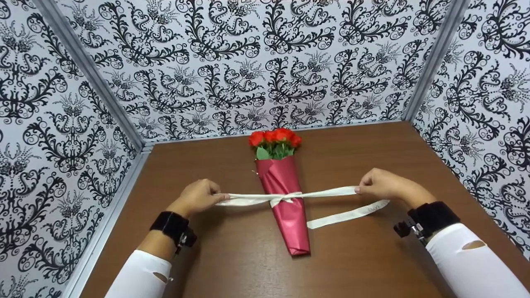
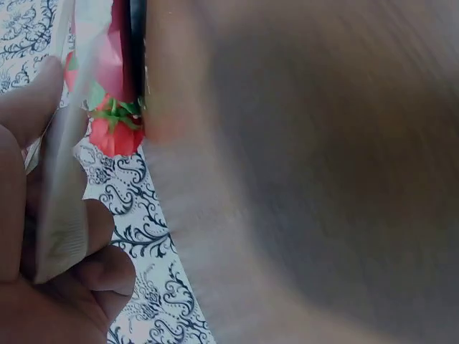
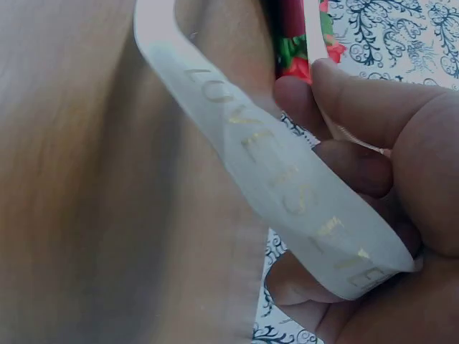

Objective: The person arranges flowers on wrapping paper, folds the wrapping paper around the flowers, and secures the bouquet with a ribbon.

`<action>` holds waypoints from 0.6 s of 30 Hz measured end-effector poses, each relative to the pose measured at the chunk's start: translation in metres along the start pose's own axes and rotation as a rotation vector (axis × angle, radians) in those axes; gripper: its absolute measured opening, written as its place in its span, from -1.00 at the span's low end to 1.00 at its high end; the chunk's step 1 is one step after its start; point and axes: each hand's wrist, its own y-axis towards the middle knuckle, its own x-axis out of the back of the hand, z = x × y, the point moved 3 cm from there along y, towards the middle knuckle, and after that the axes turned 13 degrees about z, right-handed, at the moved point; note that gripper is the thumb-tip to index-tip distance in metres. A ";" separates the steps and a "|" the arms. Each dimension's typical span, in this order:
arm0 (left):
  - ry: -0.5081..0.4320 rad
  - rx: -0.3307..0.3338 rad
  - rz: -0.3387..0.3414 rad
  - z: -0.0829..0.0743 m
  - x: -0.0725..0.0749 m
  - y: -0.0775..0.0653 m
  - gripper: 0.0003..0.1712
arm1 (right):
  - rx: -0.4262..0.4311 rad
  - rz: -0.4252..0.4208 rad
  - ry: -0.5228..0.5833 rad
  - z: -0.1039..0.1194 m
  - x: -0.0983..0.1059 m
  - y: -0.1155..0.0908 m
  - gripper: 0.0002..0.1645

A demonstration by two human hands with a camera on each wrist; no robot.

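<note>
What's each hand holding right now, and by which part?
The cream ribbon around the bouquet: the left hand pinches it left of the knot; the right hand pinches it right of the knot, partway along, leaving a free end.

Your left fingers pinch a pale ribbon, part of which lies across the curled ones. Beside the ribbon, you see red wrapping and red flowers with green leaves. Behind the ribbon is a patterned wall; right of it, your blurred brown surface.
</note>
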 end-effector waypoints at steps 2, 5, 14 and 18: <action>0.030 0.022 -0.005 0.006 0.000 -0.003 -0.44 | -0.012 0.007 -0.007 -0.004 -0.003 -0.001 -0.61; 0.056 0.078 -0.023 0.019 0.003 -0.009 -0.39 | -0.027 0.006 -0.012 -0.007 -0.006 -0.003 -0.60; 0.135 0.151 0.090 0.041 -0.002 -0.025 -0.28 | 0.000 0.034 0.024 -0.012 -0.008 0.000 -0.60; 0.178 0.181 0.116 0.045 -0.007 -0.026 -0.28 | -0.020 0.051 0.011 -0.020 -0.010 0.000 -0.59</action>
